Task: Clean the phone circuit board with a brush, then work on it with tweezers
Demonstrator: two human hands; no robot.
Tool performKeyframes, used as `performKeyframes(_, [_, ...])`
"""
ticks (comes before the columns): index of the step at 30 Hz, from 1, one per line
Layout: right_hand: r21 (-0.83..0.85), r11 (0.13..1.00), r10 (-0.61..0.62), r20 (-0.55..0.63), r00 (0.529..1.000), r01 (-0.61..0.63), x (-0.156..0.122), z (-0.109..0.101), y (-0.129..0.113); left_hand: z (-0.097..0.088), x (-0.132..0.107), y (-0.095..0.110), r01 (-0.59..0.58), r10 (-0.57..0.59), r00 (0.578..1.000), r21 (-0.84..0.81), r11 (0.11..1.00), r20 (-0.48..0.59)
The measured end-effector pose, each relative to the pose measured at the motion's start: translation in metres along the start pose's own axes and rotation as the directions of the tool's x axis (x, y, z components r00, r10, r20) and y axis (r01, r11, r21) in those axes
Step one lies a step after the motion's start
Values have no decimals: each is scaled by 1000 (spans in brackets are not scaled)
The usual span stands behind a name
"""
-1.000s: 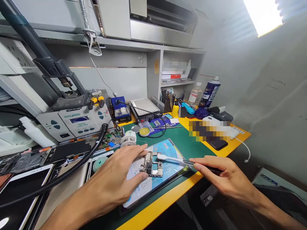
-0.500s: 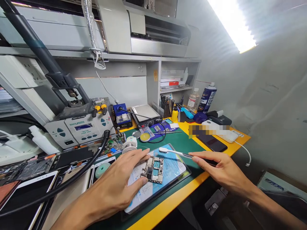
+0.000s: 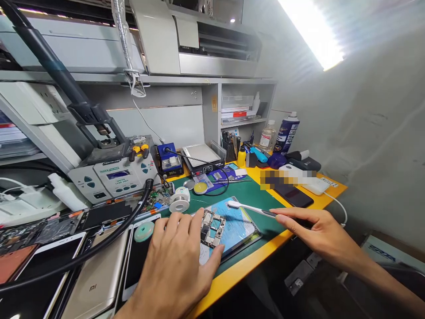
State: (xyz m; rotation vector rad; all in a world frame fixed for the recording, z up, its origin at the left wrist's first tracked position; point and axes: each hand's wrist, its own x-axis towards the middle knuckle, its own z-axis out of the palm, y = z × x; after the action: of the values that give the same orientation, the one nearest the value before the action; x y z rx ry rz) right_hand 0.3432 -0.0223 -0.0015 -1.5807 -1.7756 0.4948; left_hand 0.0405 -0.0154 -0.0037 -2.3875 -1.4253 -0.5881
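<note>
A phone circuit board (image 3: 212, 228) lies on a blue and white sheet (image 3: 235, 223) over a dark tablet on the green mat (image 3: 259, 197). My left hand (image 3: 175, 261) rests flat on the sheet with fingers spread, its fingertips and thumb touching the board's left and lower edges. My right hand (image 3: 315, 232) pinches the dark handle of a white toothbrush (image 3: 247, 207). The brush head hovers just right of the board, above the sheet.
A soldering station (image 3: 114, 175), a blue iron stand (image 3: 169, 159) and a hot plate (image 3: 201, 155) line the back. Solder spools (image 3: 179, 200), a flux tin (image 3: 200, 188), several phones (image 3: 96, 274) at left, a black phone (image 3: 294, 195), bottles and a spray can (image 3: 287, 133) surround the mat.
My left hand has slid toward me and to the left, now covering more of the sheet. The toothbrush head has lifted off the board and moved right.
</note>
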Motion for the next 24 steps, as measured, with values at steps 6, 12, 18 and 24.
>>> performKeyframes(6, [34,999,-41,55,998,39,0,0,-2,-8,-8,-11,-13,33,994,-186,982,102])
performKeyframes(12, [60,995,-91,158,983,82,-5,3,5,-3,-21,-25,58,-39,995,-216,975,90])
performKeyframes(18, [51,991,-127,176,976,120,8,14,6,4,-22,-23,89,-68,994,-254,963,90])
performKeyframes(24, [11,985,-169,141,975,169,28,31,0,3,-21,-21,96,-80,994,-258,961,74])
